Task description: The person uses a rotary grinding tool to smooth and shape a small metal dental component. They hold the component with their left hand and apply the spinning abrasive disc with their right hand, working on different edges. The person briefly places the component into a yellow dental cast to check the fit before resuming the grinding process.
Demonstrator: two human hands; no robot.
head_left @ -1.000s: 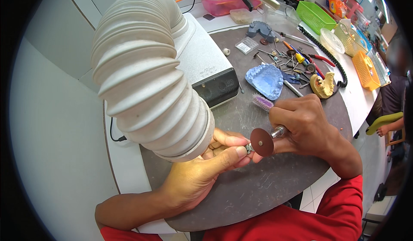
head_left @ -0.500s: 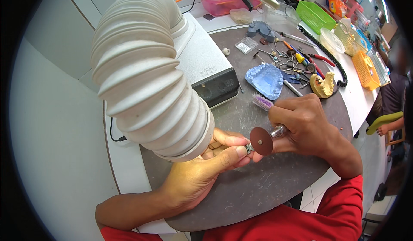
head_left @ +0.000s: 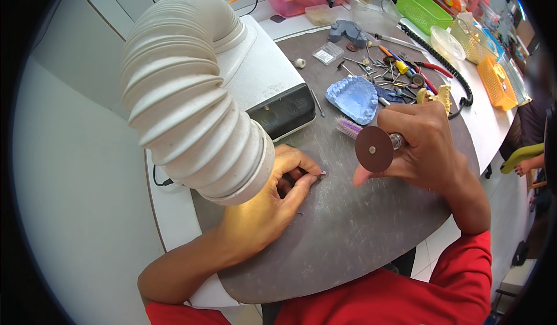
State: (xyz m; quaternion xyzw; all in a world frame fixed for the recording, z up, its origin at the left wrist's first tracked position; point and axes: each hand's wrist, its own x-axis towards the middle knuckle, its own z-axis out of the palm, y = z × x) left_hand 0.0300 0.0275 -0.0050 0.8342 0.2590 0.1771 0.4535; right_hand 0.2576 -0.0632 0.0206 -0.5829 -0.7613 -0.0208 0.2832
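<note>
My left hand (head_left: pixel 264 200) rests low over the grey table, below the mouth of the white hose. Its thumb and forefinger pinch a tiny grey metal piece (head_left: pixel 322 174) at the table surface, and most of it is hidden by the fingertips. In my right hand (head_left: pixel 426 145) is a rotary handpiece (head_left: pixel 397 141), gripped in the curled fingers with the thumb stretched out below. A thin brown cutting disc (head_left: pixel 373 157) sits on its tip, apart from the metal piece. Behind the disc lies a purple-and-white bristle brush (head_left: pixel 348 127).
The ribbed white hose (head_left: pixel 180 99) arches over the left side from a white box (head_left: pixel 261 64). Farther back lie a blue dental cast (head_left: pixel 353 99), a yellowish cast (head_left: pixel 438 96), several burs and pliers (head_left: pixel 435 67). Baskets (head_left: pixel 426 16) line the far edge. Another person's hand (head_left: pixel 524 166) shows far right.
My left hand has lowered the metal piece to the table, away from the disc. My right hand has drawn the handpiece up and to the right.
</note>
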